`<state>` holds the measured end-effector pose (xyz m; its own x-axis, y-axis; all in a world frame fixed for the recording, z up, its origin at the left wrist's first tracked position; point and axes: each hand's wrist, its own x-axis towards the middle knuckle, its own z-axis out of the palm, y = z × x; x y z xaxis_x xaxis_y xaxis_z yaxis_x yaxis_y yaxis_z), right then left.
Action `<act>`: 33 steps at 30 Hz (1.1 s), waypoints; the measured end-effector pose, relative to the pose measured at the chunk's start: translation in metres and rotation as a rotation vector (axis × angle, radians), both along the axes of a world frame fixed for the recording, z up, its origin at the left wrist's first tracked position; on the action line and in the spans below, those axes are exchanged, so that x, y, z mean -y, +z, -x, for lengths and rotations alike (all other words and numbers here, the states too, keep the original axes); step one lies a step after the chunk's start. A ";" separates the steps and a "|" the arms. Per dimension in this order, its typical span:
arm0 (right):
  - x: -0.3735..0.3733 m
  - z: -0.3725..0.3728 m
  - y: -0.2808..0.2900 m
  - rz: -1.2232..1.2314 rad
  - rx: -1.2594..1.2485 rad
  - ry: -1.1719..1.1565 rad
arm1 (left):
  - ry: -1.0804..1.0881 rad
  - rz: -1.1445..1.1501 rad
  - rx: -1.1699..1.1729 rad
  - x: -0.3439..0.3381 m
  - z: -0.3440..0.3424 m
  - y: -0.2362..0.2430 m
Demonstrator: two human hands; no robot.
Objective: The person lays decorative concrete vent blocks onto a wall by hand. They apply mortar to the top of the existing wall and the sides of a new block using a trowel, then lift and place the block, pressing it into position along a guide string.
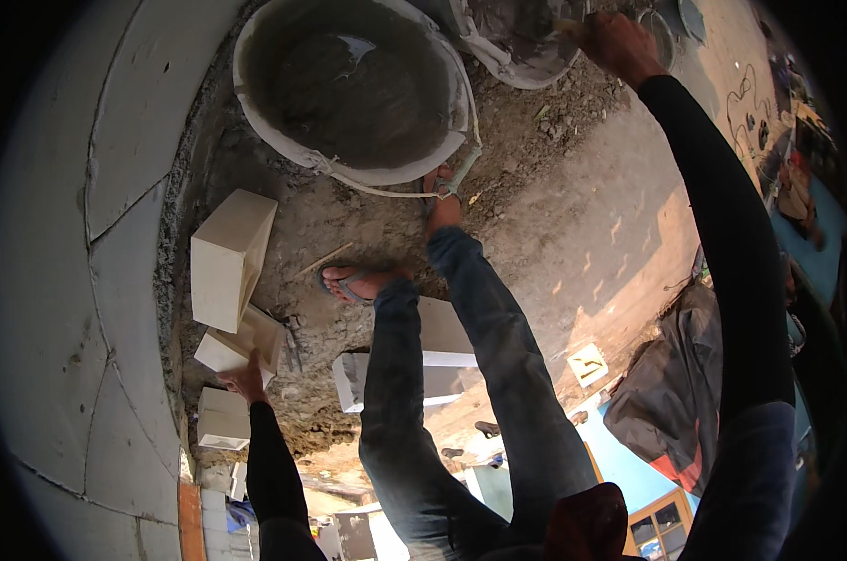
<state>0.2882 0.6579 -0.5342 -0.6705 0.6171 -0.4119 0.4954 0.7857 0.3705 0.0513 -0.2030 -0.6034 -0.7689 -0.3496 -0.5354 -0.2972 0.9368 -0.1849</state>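
Grey mortar fills the big tub (353, 89); right hand (618, 45) reaches into a smaller bucket (517, 42), grip seemingly clenched on something. Left hand (246, 381) rests open on a white block (229, 353).

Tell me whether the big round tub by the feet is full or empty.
Partly full: the big round tub holds grey wet mortar well below its rim, with bare inner wall showing above it. The depth cannot be told.

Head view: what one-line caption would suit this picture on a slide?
Seen from above, left hand rests on a pale block by the block wall, right hand reaches a mortar-smeared bucket, large tub ahead.
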 end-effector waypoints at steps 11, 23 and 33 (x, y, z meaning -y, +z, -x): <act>0.105 -0.087 0.071 0.545 -0.693 -1.053 | 0.011 -0.046 0.189 -0.048 -0.109 0.198; 0.254 -0.026 0.447 1.128 -1.101 -1.104 | -0.147 -0.154 0.323 0.022 -0.116 0.466; 0.358 0.091 0.614 0.838 -1.302 -0.180 | 0.218 -0.794 0.114 -0.017 -0.090 0.466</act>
<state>0.1970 0.2995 0.0800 -0.7712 0.6254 0.1184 0.2213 0.4379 -0.8713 0.1417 -0.1863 -0.1374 -0.6540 0.0305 -0.7559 -0.5064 0.7246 0.4674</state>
